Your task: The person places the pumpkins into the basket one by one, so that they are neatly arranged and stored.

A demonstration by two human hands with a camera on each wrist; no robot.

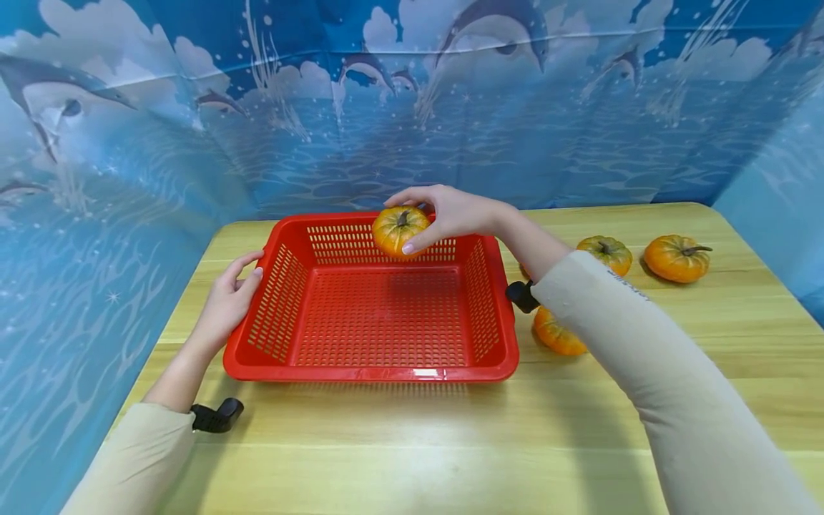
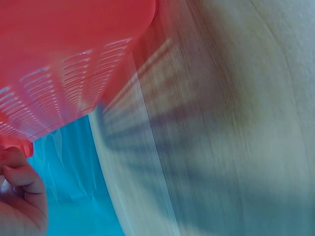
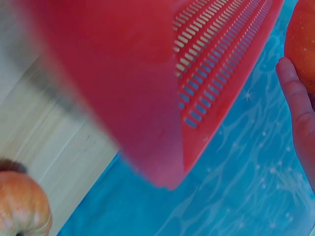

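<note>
A small orange-and-yellow pumpkin (image 1: 398, 232) with a brown stem is held in my right hand (image 1: 458, 213), thumb at its near side and fingers over its far side. It is above the back part of a red plastic basket (image 1: 380, 373) with slotted walls; the basket's floor shows no other thing on it. At the basket's left rim, my left hand (image 1: 227, 299) grips the edge, and in the left wrist view its fingers (image 2: 22, 177) are curled at that rim. The right wrist view shows a fingertip against the pumpkin (image 3: 301, 44), cut off by the frame's edge.
Right of the basket on the wooden table (image 1: 412, 443) lie more pumpkins: one near the basket (image 1: 558, 336), one behind my sleeve (image 1: 605, 252), another farther right (image 1: 676, 259). A further one is mostly hidden by my right arm. A blue dolphin-print cloth (image 1: 412, 143) hangs behind.
</note>
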